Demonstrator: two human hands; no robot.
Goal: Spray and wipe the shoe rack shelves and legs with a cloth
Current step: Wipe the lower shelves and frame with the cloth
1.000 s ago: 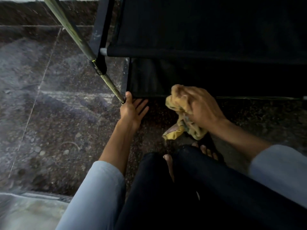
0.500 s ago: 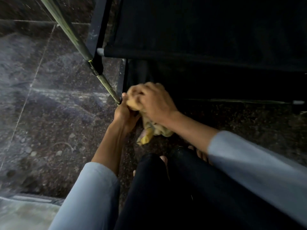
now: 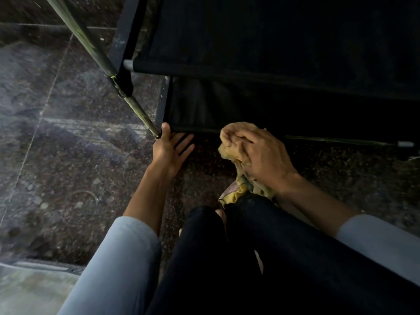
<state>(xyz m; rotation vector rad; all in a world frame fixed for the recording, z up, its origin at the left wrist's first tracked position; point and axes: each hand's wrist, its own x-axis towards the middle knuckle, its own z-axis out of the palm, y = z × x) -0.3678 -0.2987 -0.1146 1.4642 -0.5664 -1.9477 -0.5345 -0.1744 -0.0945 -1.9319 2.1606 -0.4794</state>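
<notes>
Person crouched at the shoe rack, L hand at the foot of the front leg, thumb against the pole, fingers straight & spread over the floor. R hand grips a bunched yellow cloth, fingers curled round it, at the front rail of the bottom shelf; cloth tail hangs down by the knee

Floor: the dark speckled stone floor under me, crossed by pale grout lines.
On it: the black fabric-shelved shoe rack stands here on its thin metal leg.
Also on it: my bare foot, just showing between my knees.
Corner: a paler slab at lower left.
</notes>
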